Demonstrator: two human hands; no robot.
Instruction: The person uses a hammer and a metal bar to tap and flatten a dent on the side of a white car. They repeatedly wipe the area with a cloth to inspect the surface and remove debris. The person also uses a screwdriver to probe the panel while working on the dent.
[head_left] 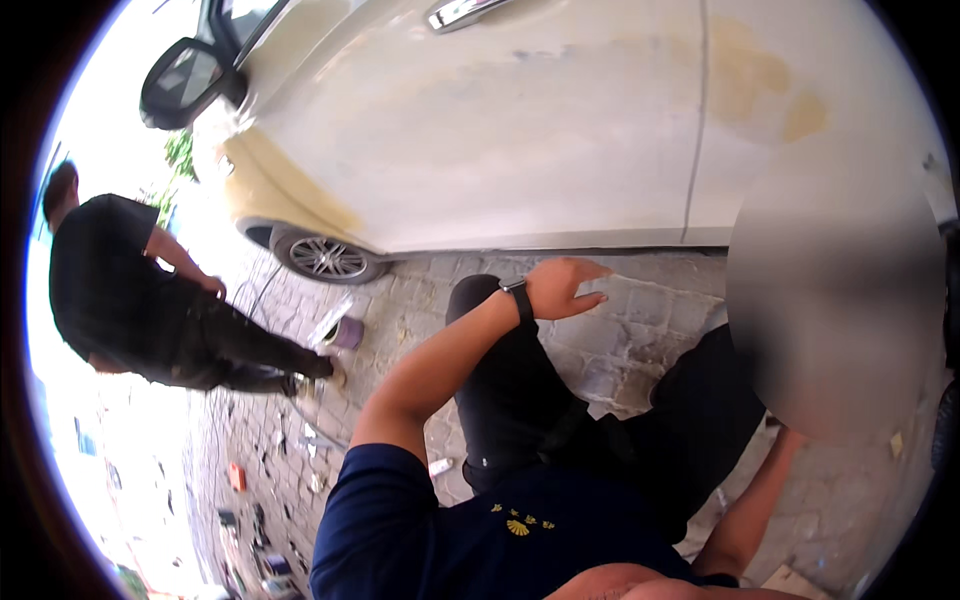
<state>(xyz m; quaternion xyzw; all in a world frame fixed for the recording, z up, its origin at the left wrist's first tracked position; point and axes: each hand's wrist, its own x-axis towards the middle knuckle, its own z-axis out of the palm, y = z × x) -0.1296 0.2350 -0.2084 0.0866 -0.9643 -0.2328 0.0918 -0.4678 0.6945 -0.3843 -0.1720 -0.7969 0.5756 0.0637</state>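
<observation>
Car door (530,150), pale and patchy, stands ahead of the left hand (562,288), whose fingers are loose and empty in what seems a pause, so touching it would call for reaching forward, while the blur-hidden right hand's grip I cannot tell.

No lettering, number or sign can be read, as far as blur and glare allow.

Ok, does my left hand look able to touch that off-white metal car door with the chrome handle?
Likely yes: your left hand appears empty and near the off-white car door, and nothing visible stands between them.
</observation>
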